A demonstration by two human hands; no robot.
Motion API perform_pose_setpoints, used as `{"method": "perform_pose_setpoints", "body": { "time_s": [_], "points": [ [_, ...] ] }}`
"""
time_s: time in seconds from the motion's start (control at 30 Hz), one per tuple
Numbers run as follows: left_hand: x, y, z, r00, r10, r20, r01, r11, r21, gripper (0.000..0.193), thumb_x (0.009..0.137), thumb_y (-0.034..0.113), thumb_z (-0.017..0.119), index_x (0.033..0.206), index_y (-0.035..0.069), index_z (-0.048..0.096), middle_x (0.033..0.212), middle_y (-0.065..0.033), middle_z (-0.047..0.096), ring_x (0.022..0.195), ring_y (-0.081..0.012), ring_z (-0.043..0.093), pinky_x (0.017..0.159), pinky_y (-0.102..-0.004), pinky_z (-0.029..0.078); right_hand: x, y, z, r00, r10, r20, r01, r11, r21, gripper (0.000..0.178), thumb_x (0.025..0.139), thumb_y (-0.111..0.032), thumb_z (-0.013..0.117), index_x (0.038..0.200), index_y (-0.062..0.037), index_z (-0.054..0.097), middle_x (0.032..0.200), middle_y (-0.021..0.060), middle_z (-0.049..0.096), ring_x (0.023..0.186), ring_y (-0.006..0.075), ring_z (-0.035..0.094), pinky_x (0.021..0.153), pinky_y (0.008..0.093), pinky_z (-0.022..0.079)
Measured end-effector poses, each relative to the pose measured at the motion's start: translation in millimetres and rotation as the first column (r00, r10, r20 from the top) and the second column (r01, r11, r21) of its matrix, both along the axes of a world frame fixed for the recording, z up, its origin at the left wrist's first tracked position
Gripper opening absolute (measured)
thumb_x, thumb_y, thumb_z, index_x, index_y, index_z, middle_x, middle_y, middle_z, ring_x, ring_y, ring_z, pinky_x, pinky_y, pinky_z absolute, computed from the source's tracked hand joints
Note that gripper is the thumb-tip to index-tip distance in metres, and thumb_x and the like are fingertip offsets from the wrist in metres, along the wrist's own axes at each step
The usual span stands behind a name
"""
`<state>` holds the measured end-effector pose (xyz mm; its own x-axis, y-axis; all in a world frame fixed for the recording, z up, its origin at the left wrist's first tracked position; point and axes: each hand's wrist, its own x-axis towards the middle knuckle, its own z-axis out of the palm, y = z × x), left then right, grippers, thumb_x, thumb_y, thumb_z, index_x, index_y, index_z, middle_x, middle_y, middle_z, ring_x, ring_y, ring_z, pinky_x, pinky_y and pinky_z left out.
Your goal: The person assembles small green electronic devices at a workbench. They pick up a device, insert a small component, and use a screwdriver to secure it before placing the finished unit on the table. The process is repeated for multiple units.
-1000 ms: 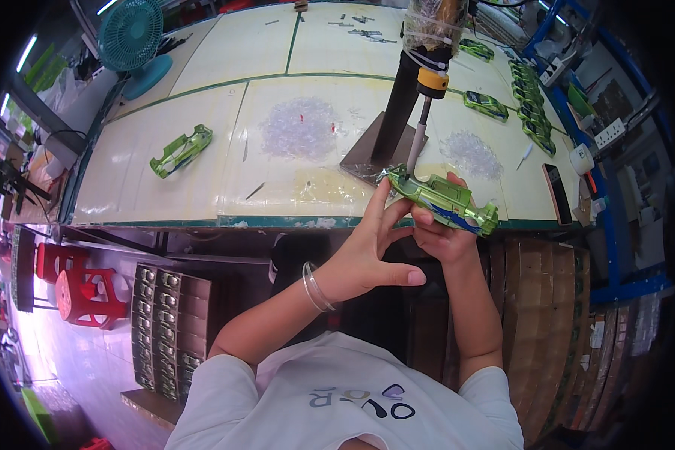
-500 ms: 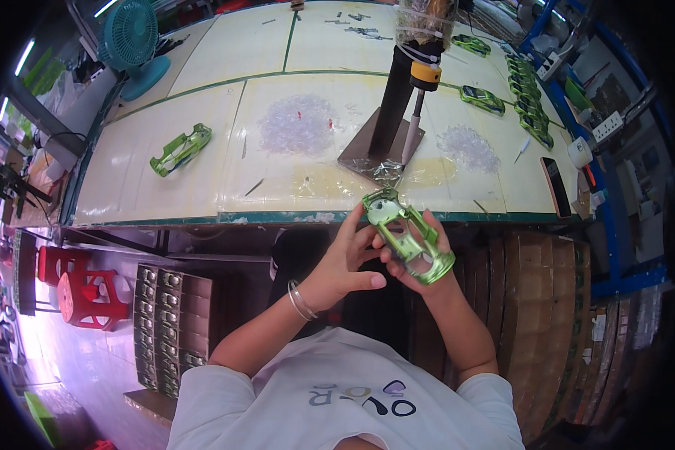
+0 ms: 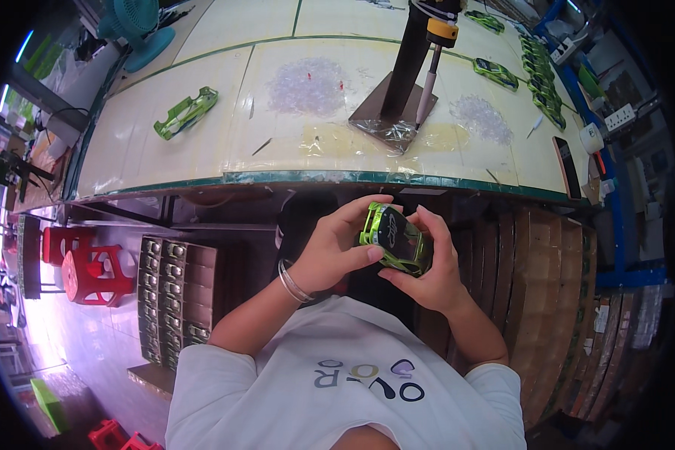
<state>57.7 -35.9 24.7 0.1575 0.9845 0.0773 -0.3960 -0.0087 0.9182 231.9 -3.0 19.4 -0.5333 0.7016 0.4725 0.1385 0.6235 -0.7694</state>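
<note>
In front of the table's edge, my left hand (image 3: 331, 251) and my right hand (image 3: 441, 266) both grip a toy car body shell (image 3: 401, 234). It is shiny green with a dark hood and windows, and its outer side faces up. My left thumb and fingers close on one end. Around the other end, the thumb and fingers of my right hand are wrapped. Another green car body shell (image 3: 186, 114) lies alone on the left of the table. Beyond my hands stands a dark post on a square metal base (image 3: 386, 112), with an upright screwdriver (image 3: 427, 94) hanging beside it.
Small clear plastic pieces form a left heap (image 3: 304, 86) and a right heap (image 3: 481, 120) on the table (image 3: 195, 161). Several green shells (image 3: 544, 86) line the right side near a phone (image 3: 567, 166). Compartmented cartons (image 3: 191, 292) and red stools (image 3: 94, 274) stand below left.
The car shell has been turned over from its hollow side to its dark-topped outer side. My left hand has closed on it. The view has tilted down, so the table sits higher.
</note>
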Motion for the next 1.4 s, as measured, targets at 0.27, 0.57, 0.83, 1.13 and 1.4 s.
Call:
{"method": "perform_pose_setpoints", "body": {
  "time_s": [0.27, 0.57, 0.83, 1.13, 1.4],
  "points": [
    [1.1, -1.5, -12.6, 0.988, 0.003, -0.151, 0.006, 0.998, 0.059, 0.066, 0.068, 0.03, 0.066, 0.12, -0.001, 0.039, 0.118, -0.0147, 0.046, 0.108, -0.019, 0.045, 0.093, -0.0321, 0.034, 12.1, 0.5, 6.5, 0.998, 0.005, 0.068, -0.001, 0.998, -0.059, 0.069, 0.055, -0.012, 0.076, 0.114, -0.0026, 0.041, 0.102, 0.0143, 0.051, 0.092, 0.0274, 0.052, 0.079, 0.0325, 0.042],
    [-26.4, -9.4, -19.9, 0.963, 0.158, -0.22, -0.187, 0.975, -0.118, 0.023, 0.077, 0.009, 0.057, 0.098, 0.0, 0.055, 0.099, -0.0078, 0.058, 0.094, -0.0134, 0.052, 0.082, -0.0261, 0.04, 91.4, 67.0, 34.2, 0.974, -0.22, 0.047, 0.224, 0.963, -0.151, 0.064, 0.058, -0.01, 0.073, 0.114, -0.0003, 0.043, 0.107, 0.0077, 0.049, 0.1, 0.0157, 0.046, 0.086, 0.0275, 0.036],
    [-23.8, -5.4, -71.8, 0.91, 0.237, -0.339, -0.288, 0.952, -0.106, 0.016, 0.079, 0.015, 0.059, 0.085, 0.0, 0.058, 0.077, -0.0013, 0.059, 0.075, -0.0059, 0.052, 0.067, -0.0208, 0.042, 197.7, 261.7, 18.4, 0.849, -0.383, 0.364, 0.401, 0.916, 0.03, 0.057, 0.065, 0.003, 0.055, 0.12, 0.0001, 0.039, 0.114, 0.0113, 0.046, 0.103, 0.0198, 0.045, 0.088, 0.0282, 0.034],
    [-42.7, -33.2, -80.1, 0.8, 0.395, -0.451, -0.497, 0.858, -0.13, 0.018, 0.079, 0.018, 0.058, 0.084, 0.001, 0.058, 0.075, -0.0019, 0.059, 0.073, -0.0078, 0.053, 0.068, -0.0223, 0.042, 181.2, 390.0, -24.5, 0.782, -0.319, 0.535, 0.345, 0.937, 0.054, 0.06, 0.058, 0.005, 0.054, 0.117, -0.0027, 0.043, 0.116, 0.0136, 0.046, 0.11, 0.0244, 0.04, 0.093, 0.0296, 0.028],
    [-54.7, -52.8, -133.4, 0.639, 0.331, -0.695, -0.638, 0.732, -0.239, 0.016, 0.075, 0.014, 0.055, 0.083, 0.0, 0.059, 0.074, -0.0053, 0.062, 0.073, -0.0125, 0.059, 0.068, -0.0255, 0.045, 132.8, 362.6, 15.4, 0.552, -0.453, 0.701, 0.301, 0.891, 0.339, 0.047, 0.062, 0.001, 0.059, 0.108, -0.0028, 0.052, 0.113, 0.0175, 0.045, 0.105, 0.0325, 0.041, 0.091, 0.0361, 0.032]
  ]
}}
